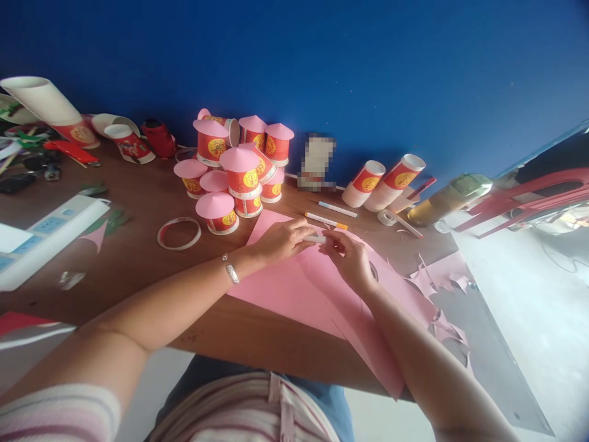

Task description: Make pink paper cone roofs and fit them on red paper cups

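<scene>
A large pink paper sheet (pixel 294 288) lies on the brown wooden table (pixel 138 252) in front of me. My left hand (pixel 283 238) and my right hand (pixel 350 258) meet above the sheet's far part, both pinching a small pale marker (pixel 317 238) between their fingertips. A silver bracelet sits on my left wrist. Just beyond the hands stands a pile of red paper cups with pink cone lids (pixel 237 166).
Two markers (pixel 329 220) and stacks of red cups (pixel 386 181) lie behind the hands. A tape ring (pixel 179 233) sits to the left, a white power strip (pixel 46 236) at the left edge. Pink paper scraps (pixel 442 288) hang at the right edge. Blue wall behind.
</scene>
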Demonstrator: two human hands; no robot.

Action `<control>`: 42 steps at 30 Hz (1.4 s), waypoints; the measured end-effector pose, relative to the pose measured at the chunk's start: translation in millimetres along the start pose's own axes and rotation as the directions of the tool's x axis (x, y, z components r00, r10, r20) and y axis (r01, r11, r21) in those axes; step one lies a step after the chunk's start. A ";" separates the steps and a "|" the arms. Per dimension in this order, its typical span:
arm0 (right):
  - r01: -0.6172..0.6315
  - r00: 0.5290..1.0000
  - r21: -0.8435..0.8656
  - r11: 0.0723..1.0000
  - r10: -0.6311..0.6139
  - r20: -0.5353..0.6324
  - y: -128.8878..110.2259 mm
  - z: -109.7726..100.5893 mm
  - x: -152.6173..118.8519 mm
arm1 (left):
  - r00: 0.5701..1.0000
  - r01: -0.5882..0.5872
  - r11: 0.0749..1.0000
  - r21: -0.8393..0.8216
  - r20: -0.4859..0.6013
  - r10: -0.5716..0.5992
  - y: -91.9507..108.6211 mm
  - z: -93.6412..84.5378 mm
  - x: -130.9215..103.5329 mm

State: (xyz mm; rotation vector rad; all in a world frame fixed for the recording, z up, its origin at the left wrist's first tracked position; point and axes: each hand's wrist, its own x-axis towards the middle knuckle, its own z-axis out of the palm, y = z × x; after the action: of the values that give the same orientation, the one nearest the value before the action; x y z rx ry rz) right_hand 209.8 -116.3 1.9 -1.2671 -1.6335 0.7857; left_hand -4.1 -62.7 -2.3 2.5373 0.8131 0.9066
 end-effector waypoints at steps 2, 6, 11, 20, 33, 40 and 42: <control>0.000 1.000 0.017 1.000 0.000 0.007 0.1 -0.9 -0.8 | 1.000 -0.004 1.000 -0.001 0.009 0.004 -2.9 0.1 0.3; 0.023 0.999 -0.026 0.999 -0.022 0.039 -3.0 -3.2 -1.3 | 0.999 -0.015 1.000 -0.001 0.049 0.015 -4.9 -1.7 0.9; -0.047 0.996 0.018 0.999 0.046 0.072 -7.5 -2.0 -1.5 | 0.996 -0.055 0.998 0.013 0.063 0.054 -1.4 -2.7 -0.2; 0.062 0.994 -0.232 0.971 -0.040 0.099 3.3 -5.0 4.9 | 0.998 -0.051 0.996 0.070 0.049 0.048 -0.7 0.7 5.5; 0.209 0.964 -0.726 0.655 -0.264 0.040 36.0 -15.8 15.6 | 0.787 0.239 0.932 0.272 0.509 -0.350 11.6 -57.0 15.7; 0.287 0.937 -0.768 0.572 -0.334 0.101 29.9 -10.6 9.2 | 0.677 0.197 0.906 0.376 0.616 -0.403 31.5 -56.1 19.7; 0.300 0.934 -0.774 0.557 -0.336 0.119 31.7 -8.1 8.0 | 0.661 0.199 0.905 0.376 0.630 -0.407 29.9 -56.0 19.2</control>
State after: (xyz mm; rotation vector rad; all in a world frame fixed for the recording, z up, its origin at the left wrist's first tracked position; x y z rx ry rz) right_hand 229.1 -100.3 -20.6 -1.4592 -2.1932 -0.2686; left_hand -16.7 -68.4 62.5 2.5240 1.0979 -0.3240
